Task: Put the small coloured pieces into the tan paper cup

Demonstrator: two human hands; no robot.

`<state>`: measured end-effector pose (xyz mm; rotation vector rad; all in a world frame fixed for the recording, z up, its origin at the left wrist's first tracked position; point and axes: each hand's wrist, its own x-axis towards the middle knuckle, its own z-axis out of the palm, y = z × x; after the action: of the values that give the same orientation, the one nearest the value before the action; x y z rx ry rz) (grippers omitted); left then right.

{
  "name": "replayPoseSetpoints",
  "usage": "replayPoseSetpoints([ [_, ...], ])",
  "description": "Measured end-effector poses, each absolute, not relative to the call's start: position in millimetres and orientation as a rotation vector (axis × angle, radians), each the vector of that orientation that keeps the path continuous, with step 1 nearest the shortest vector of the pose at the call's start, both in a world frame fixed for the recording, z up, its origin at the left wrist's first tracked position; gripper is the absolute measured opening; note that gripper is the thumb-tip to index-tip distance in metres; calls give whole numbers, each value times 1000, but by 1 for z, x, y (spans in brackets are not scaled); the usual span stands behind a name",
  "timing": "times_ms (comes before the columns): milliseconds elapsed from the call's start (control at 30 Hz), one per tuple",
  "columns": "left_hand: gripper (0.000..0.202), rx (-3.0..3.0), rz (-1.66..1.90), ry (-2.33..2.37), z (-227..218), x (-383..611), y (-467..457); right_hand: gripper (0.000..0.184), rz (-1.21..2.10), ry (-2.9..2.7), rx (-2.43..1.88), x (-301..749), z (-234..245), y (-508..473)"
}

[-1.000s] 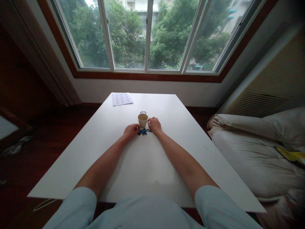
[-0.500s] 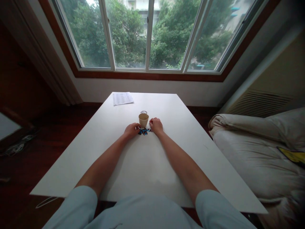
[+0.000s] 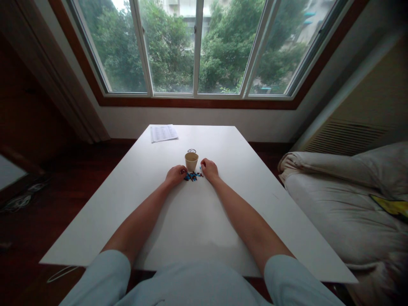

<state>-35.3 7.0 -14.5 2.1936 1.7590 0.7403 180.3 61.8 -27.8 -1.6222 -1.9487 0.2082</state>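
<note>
A tan paper cup [image 3: 191,163] stands upright on the white table, between my two hands. Just in front of it lies a loose pile of small blue, dark and reddish pieces [image 3: 193,177], too small to name. My left hand [image 3: 176,174] rests at the left side of the pile with its fingers curled together; what they hold, if anything, is hidden. To the right of the cup, my right hand [image 3: 209,169] is closed, thumb and fingertips pinched. A tiny blue speck shows at those fingertips.
Behind the cup lies a thin dark loop [image 3: 191,151]. Printed paper sheets [image 3: 163,133] lie at the far left corner of the white table [image 3: 204,233]. A cloth-covered sofa [image 3: 338,199] stands on the right, and a window is beyond the table.
My left fingers have drawn closer together beside the pile. My right fingertips have curled in, and a blue speck now shows at them. The cup has stayed in place.
</note>
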Motion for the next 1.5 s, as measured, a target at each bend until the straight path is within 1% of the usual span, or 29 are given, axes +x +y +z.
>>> replayPoseSetpoints([
  [233,25,2195,733,1729,-15,-37,7,19,240,-2045,-1587,183,-29,65],
  [367,24,2210,731,1713,-14,-38,7,19,202,-2125,-1563,184,-28,65],
  [500,23,2207,720,1717,-13,-37,6,22,167,-2136,-1588,186,-28,64],
  [700,22,2177,700,1754,-11,-34,3,16,148,-2138,-1601,185,-27,63],
  [933,24,2197,738,1729,-14,-34,3,15,161,-2085,-1577,184,-28,62],
  [1167,21,2200,696,1733,-9,-34,1,24,40,-1940,-1309,183,-5,46],
  [1333,21,2197,721,1721,-10,-34,0,27,-35,-1881,-1229,174,10,32],
  [1500,22,2193,752,1712,-13,-34,0,27,-21,-1868,-1204,163,15,25],
])
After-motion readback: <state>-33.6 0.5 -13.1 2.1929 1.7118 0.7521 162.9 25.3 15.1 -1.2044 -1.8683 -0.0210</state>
